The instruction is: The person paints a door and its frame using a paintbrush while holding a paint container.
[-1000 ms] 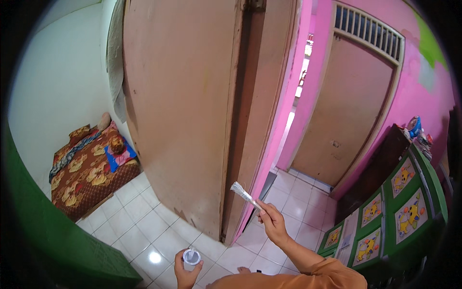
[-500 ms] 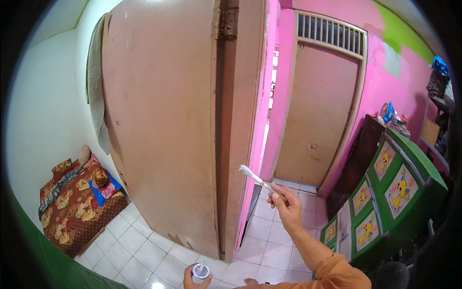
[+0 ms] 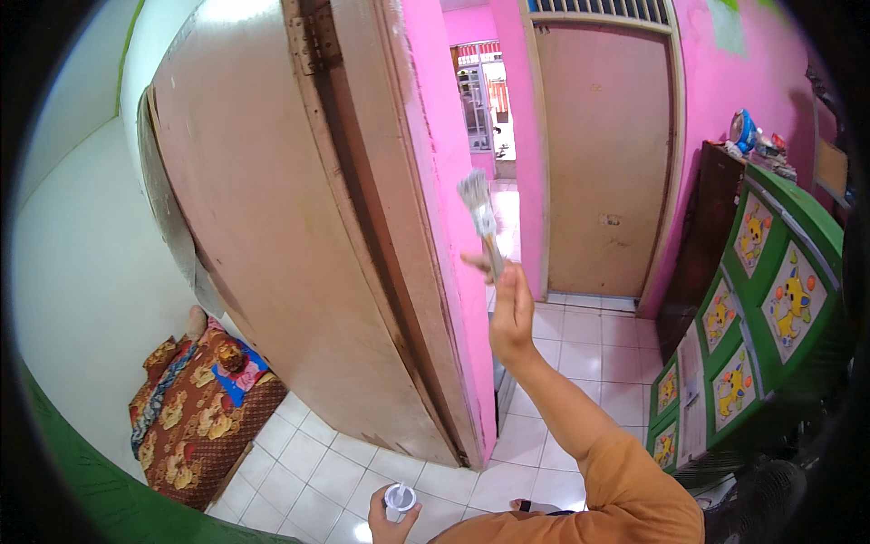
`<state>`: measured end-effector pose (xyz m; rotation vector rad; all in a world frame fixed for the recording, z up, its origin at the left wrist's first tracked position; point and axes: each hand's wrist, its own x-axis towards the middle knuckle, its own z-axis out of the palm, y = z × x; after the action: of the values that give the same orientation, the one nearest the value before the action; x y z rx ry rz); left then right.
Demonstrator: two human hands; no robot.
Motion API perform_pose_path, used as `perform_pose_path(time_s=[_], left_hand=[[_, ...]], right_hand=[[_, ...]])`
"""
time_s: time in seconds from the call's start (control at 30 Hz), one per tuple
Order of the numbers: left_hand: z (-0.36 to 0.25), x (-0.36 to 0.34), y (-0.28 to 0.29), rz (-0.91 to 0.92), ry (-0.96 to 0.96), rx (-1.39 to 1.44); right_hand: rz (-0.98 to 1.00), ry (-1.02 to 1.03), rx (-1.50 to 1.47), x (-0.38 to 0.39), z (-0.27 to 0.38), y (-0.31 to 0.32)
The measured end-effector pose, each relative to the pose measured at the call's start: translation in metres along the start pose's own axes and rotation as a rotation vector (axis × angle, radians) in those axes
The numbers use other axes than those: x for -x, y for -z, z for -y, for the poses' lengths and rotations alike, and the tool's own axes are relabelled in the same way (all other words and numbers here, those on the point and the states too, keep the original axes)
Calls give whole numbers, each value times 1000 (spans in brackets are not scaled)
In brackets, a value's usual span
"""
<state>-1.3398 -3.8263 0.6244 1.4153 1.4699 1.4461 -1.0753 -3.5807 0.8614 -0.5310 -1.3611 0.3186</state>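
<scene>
Two things held: paintbrush (image 3: pixel 487 224), bristles up, pinched in right hand (image 3: pixel 513 317); small cup (image 3: pixel 400 510) gripped in left hand (image 3: pixel 387 527).

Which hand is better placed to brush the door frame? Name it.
Probably the right hand: it holds the brush, raised high, while the left hand, lower down, is occupied with the small cup.

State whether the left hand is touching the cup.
Touching: the head view shows the left hand gripping the cup from both sides, just below its rim.
</scene>
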Motion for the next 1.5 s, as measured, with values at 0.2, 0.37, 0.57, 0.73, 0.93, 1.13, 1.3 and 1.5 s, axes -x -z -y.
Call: perform_pose_path(time_s=[0.2,0.37,0.57,0.73,0.93,1.13,1.3,1.5], left_hand=[[-17,-19,-35,-34,-7,-13],[-35,-26,-58,-69,18,12],[-39,-27,-69,-117,-25,-116],[-46,-27,-74,-133,17,-85],[-48,-23,-76,-74,-19,-140],[-7,-19,-72,-43,-15,-10],[-9,-21,-66,-13,-10,13],[7,-22,-52,16,-37,46]], right_hand=[[29,90,-54,-60,-4,-39],[56,266,-14,-72,-19,-63],[110,223,-53,-48,-27,-54],[144,153,-90,-31,-35,-43],[205,35,-130,-15,-26,-18],[197,15,-96,24,-12,16],[295,-278,-128,76,-7,40],[232,-548,-139,126,23,60]])
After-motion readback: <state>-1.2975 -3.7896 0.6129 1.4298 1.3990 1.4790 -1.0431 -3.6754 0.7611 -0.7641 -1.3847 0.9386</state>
